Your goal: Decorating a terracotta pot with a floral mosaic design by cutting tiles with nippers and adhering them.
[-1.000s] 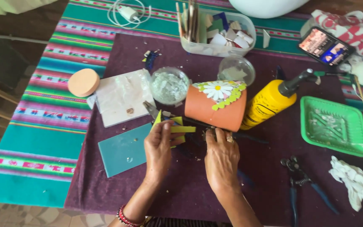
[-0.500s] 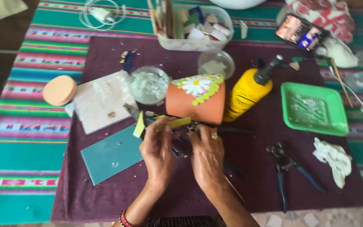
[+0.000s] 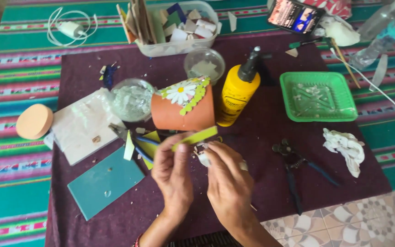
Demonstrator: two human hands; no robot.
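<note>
I see both hands low at the centre of the worktop [image 3: 270, 132], over a dark purple cloth. My left hand [image 3: 173, 176] pinches a narrow yellow-green strip [image 3: 195, 138] between thumb and fingertips; the strip slants up to the right, its far end just below the terracotta pot [image 3: 184, 114]. My right hand [image 3: 228, 183] is curled around a small pale piece [image 3: 203, 158], with a bit of metal showing at the fingertips; I cannot tell what tool that is. The two hands sit just beside each other, fingertips almost meeting under the strip.

The pot lies on its side just beyond the hands, a white daisy and green leaf pieces stuck along its rim. A yellow glue bottle [image 3: 237, 93] with a black nozzle stands touching the pot's right side. A clear bowl of glass chips [image 3: 131, 99] sits to the pot's left, with a white tile [image 3: 85, 128] and a teal tile [image 3: 104, 183] nearer me on that side. To the right lie dark nippers with blue handles [image 3: 293, 167], a white rag [image 3: 346, 148] and a green tray [image 3: 318, 96]. A clear tub of tile scraps [image 3: 174, 25] stands at the far edge.
</note>
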